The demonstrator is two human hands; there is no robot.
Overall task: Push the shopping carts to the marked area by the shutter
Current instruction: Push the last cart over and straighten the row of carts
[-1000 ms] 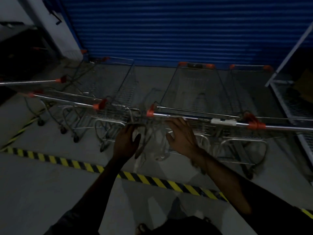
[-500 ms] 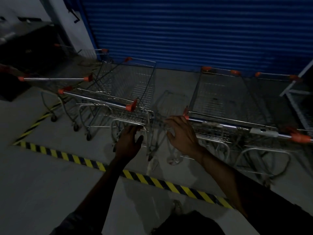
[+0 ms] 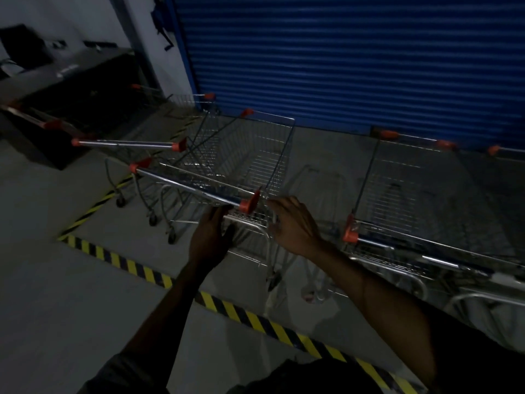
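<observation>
Dark counter (image 3: 71, 81) far left, against the wall. Chrome carts next, nested behind the striped tape (image 3: 136, 270): rear cart handle (image 3: 125, 143) with orange end caps, then near cart (image 3: 241, 163), basket pointing at the shutter (image 3: 355, 61), front edge just short of it. Near cart handle (image 3: 190, 187) angled, orange cap (image 3: 250, 201) at its right end. Wheels inside the tape line, on grey floor (image 3: 56, 322).

Left hand (image 3: 210, 237) just below the cap, under the handle end, fingers half curled, thumb spread; touching the frame below the handle or just off it, cannot tell in this light. No clear grip.

Right hand (image 3: 292, 226) immediately right of the cap, fingers spread wide and bent, fingertips at the basket's rear corner wire. Open, holding nothing; contact unclear.

Gap of bare floor between near cart and right cart (image 3: 420, 194). Right cart also inside the tape, front against the shutter base, handle running off toward lower right with an orange cap at its left end. Another cart's orange corner at far right edge, mostly cut off.

Dim and blurred overall.
</observation>
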